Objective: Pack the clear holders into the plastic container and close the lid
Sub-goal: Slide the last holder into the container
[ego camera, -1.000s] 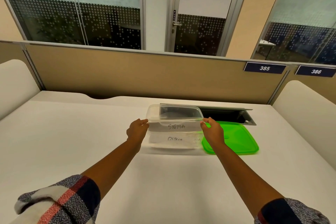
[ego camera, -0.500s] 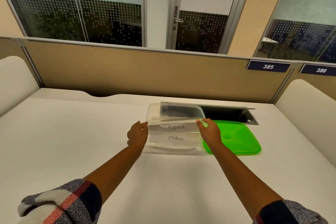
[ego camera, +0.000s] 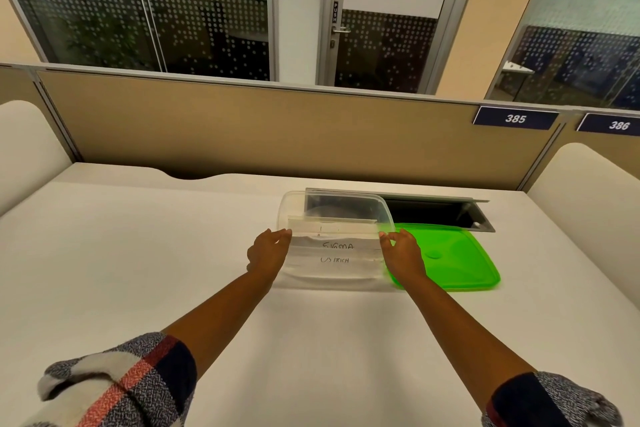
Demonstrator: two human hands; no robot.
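A clear plastic container (ego camera: 283,208) stands open on the white desk, past the middle. Inside it lie clear holders with handwritten labels, one reading SIGMA (ego camera: 337,246) and one below it (ego camera: 334,260), seen through the front wall. A further clear holder (ego camera: 332,227) sits low across the container above them. My left hand (ego camera: 268,253) pinches its left end and my right hand (ego camera: 403,255) pinches its right end. The green lid (ego camera: 453,260) lies flat on the desk, touching the container's right side.
A dark open cable hatch (ego camera: 436,213) with a raised metal flap sits in the desk just behind the container and lid. A tan partition (ego camera: 242,128) closes off the desk's far edge. White padded dividers stand at both sides.
Both hands have lowered the held clear holder from rim height down into the container, on top of the labelled ones. The lid and the container have stayed in place.
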